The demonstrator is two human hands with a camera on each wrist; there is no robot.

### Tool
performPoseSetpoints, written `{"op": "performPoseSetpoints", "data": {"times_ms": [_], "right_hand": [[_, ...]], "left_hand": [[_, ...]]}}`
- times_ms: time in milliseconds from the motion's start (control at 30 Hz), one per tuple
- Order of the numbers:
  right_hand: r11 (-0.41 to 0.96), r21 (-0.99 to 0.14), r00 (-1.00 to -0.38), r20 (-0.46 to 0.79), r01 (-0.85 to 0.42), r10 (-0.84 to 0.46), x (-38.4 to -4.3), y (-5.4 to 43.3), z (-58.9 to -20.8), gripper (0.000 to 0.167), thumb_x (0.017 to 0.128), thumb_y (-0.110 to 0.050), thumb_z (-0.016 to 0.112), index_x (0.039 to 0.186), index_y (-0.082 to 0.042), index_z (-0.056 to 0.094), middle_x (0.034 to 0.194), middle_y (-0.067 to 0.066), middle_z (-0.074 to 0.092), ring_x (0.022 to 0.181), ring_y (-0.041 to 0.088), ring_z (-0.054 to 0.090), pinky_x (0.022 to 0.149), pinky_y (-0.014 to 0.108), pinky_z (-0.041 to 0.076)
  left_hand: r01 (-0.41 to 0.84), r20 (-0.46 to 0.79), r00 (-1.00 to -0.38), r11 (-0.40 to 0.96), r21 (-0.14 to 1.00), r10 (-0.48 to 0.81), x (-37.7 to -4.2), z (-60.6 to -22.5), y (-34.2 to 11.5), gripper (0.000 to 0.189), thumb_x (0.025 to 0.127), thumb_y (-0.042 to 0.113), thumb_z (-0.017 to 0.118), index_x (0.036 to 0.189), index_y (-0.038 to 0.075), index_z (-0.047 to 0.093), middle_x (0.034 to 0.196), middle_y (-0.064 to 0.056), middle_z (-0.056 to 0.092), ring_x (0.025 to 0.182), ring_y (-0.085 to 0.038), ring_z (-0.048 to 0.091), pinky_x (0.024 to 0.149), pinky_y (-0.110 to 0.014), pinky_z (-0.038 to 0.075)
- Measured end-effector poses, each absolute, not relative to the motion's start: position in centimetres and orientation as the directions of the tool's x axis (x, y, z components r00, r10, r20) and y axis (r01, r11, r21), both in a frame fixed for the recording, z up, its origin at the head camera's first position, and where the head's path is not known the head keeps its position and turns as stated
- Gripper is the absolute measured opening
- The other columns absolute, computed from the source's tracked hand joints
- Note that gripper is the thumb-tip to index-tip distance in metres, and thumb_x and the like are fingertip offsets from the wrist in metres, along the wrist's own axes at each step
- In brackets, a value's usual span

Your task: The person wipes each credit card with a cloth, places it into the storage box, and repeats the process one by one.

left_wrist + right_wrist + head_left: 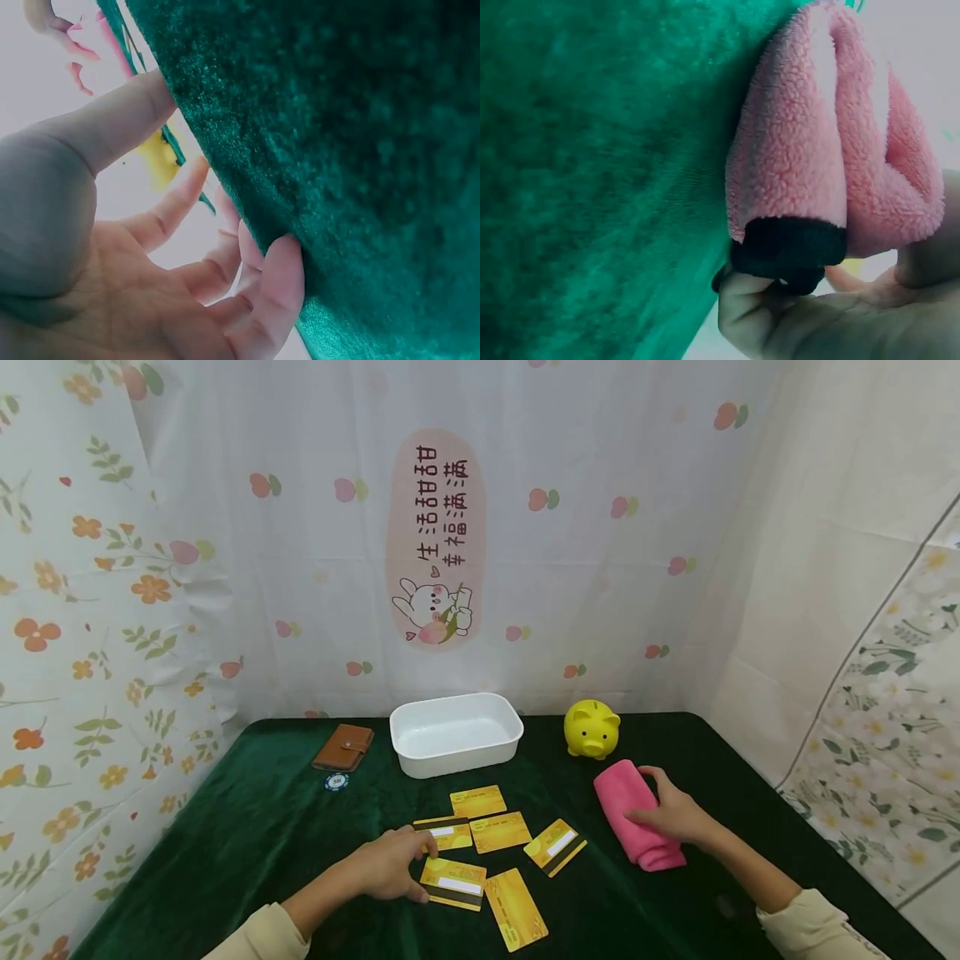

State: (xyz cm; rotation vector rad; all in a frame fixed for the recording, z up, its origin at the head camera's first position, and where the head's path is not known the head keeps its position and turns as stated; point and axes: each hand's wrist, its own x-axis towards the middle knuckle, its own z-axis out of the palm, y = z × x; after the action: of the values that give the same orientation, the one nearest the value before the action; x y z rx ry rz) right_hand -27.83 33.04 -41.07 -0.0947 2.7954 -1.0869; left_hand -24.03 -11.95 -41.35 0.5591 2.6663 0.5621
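Note:
My left hand [393,864] is low over a gold bank card [453,883], thumb and index fingertips apart at its left end. In the left wrist view the fingers [281,277] are bent loosely, tips against the green cloth. Other gold cards lie close by: one [444,833] at the fingertips, one [516,910] slanted to the right. My right hand [671,814] grips a rolled pink towel [637,818], thumb on the near side and fingers on the far side. The right wrist view shows the fleecy towel [795,142] with a black part [789,246] at its end.
A white basin [456,747] stands at the back middle. A yellow piggy bank [592,729] is behind the towel. A brown wallet [343,747] and a blue-and-white poker chip [337,782] lie at the back left. Green velvet [247,852] covers the table; printed curtains hang around it.

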Motion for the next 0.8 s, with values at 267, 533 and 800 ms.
{"op": "performPoseSetpoints", "data": {"times_ms": [267, 533, 800], "right_hand": [[0.731, -0.675, -0.995, 0.049, -0.099, -0.09, -28.06, 33.08, -41.88, 0.063, 0.093, -0.024, 0.07, 0.144, -0.013, 0.034, 0.123, 0.028, 0.046, 0.075, 0.025, 0.052, 0.054, 0.032, 0.045], [0.745, -0.654, -0.99, 0.064, -0.135, -0.123, -28.01, 33.07, -41.86, 0.048, 0.094, -0.02, 0.068, 0.137, -0.011, 0.048, 0.132, 0.026, 0.044, 0.098, 0.034, 0.049, 0.066, 0.036, 0.043], [0.696, -0.696, -0.981, 0.064, -0.176, -0.183, -27.79, 33.26, -42.09, 0.039, 0.094, -0.012, 0.066, 0.132, -0.008, 0.058, 0.137, 0.029, 0.045, 0.094, 0.03, 0.05, 0.063, 0.034, 0.044]], "left_hand": [[0.295, -0.244, -0.871, 0.852, 0.433, 0.426, -23.93, -41.38, -11.71, 0.048, 0.071, 0.024, 0.09, 0.105, 0.025, 0.056, 0.095, 0.006, 0.055, 0.084, -0.017, 0.049, 0.072, -0.041, 0.046], [0.264, -0.256, -0.873, 0.843, 0.469, 0.416, -23.89, -41.1, -11.76, 0.046, 0.073, 0.02, 0.088, 0.107, 0.024, 0.057, 0.091, 0.006, 0.059, 0.086, -0.019, 0.048, 0.075, -0.044, 0.045], [0.268, -0.251, -0.848, 0.785, 0.559, 0.468, -23.92, -41.49, -11.94, 0.047, 0.073, 0.015, 0.088, 0.112, 0.019, 0.062, 0.095, 0.002, 0.062, 0.086, -0.02, 0.052, 0.073, -0.042, 0.045]]}}
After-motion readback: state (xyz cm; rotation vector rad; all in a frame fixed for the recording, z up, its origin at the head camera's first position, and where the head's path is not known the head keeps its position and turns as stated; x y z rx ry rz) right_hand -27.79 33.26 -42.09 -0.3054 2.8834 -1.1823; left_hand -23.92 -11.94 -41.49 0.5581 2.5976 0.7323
